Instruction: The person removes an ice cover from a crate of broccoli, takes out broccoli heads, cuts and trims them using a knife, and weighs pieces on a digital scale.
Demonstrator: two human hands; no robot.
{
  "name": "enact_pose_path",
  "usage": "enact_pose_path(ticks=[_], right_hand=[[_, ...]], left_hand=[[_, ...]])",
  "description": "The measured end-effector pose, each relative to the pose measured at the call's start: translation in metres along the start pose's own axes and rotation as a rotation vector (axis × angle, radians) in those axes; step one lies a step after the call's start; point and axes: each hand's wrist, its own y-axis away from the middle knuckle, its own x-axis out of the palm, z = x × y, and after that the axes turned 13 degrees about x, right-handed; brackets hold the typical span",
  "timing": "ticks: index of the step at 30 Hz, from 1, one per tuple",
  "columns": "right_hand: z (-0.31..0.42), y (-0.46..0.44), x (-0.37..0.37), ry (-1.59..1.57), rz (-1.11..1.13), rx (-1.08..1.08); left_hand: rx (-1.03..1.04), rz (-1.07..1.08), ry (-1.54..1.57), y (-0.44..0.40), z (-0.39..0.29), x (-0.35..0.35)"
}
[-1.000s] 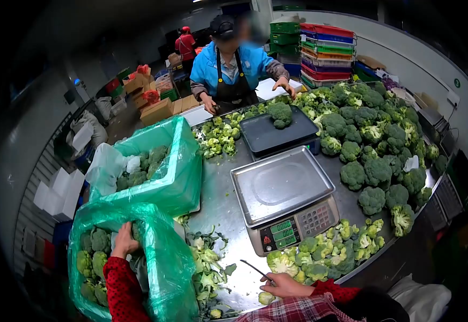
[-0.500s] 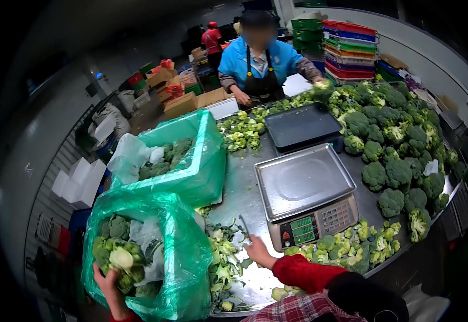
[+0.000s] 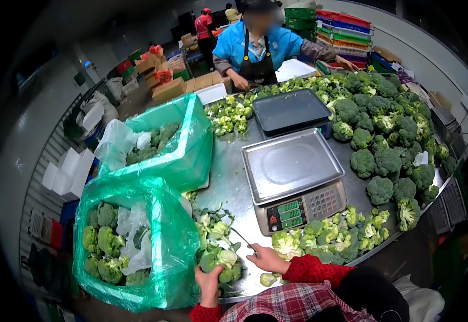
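My left hand [image 3: 208,283] is closed around a head of broccoli [image 3: 227,273], its pale cut stem turned up, low over the table's near edge. Just to the right, my right hand [image 3: 268,260] grips a knife [image 3: 242,238] with a thin dark blade pointing away and to the left. The blade is apart from the broccoli. Leafy trimmings [image 3: 212,224] lie beyond the held head. At the left, a box lined with green plastic [image 3: 175,252] holds several broccoli heads and a clear bag.
A scale [image 3: 293,172] with a steel tray stands mid-table, and a darker scale [image 3: 290,111] sits behind it. Broccoli heads [image 3: 387,161] are piled at the right. Small florets [image 3: 341,236] lie in front. Across the table stands a co-worker [image 3: 261,48]. A second green-lined box [image 3: 196,129] is at far left.
My left hand has moved right, from over the near box to the table, with broccoli in it. The right hand still holds the knife. The co-worker's arm has reached farther toward the pile.
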Motion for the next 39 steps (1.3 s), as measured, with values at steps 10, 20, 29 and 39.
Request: enact_pose_path(ticks=[10, 20, 29, 39], right_hand=[[0.001, 0.026, 0.005, 0.199, -0.065, -0.246], [0.017, 0.035, -0.007, 0.418, 0.052, -0.311], [-0.002, 0.036, -0.005, 0.509, 0.029, -0.288], [0.002, 0.029, 0.007, 0.817, 0.019, -0.195]], left_hand=[[0.057, 0.087, -0.396, -0.008, 0.029, 0.002], [0.058, 0.252, -0.390, -0.008, 0.009, 0.001], [0.198, 0.302, -0.632, -0.003, 0.000, 0.016], [0.328, 0.190, -0.731, 0.015, 0.006, 0.038]])
